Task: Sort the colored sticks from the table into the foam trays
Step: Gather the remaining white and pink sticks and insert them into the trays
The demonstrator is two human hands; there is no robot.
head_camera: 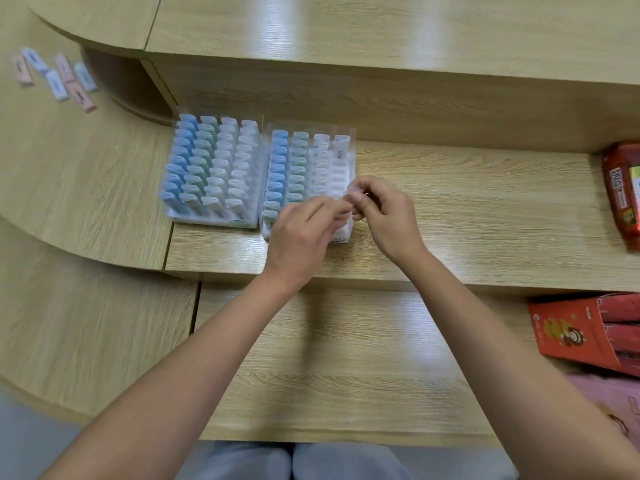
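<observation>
Sticks (221,169) are filling both foam trays (343,233); I am seeing left hand (304,233) and right hand (384,216) pinching one pale stick (350,195) (blurred) together.

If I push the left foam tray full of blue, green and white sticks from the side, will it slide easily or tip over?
The left foam tray is low and wide, resting flat on the smooth wooden table, so it would probably slide rather than tip. Foam suggests little weight. Its upright sticks might wobble. It sits close beside the right foam tray, which may block it.
</observation>
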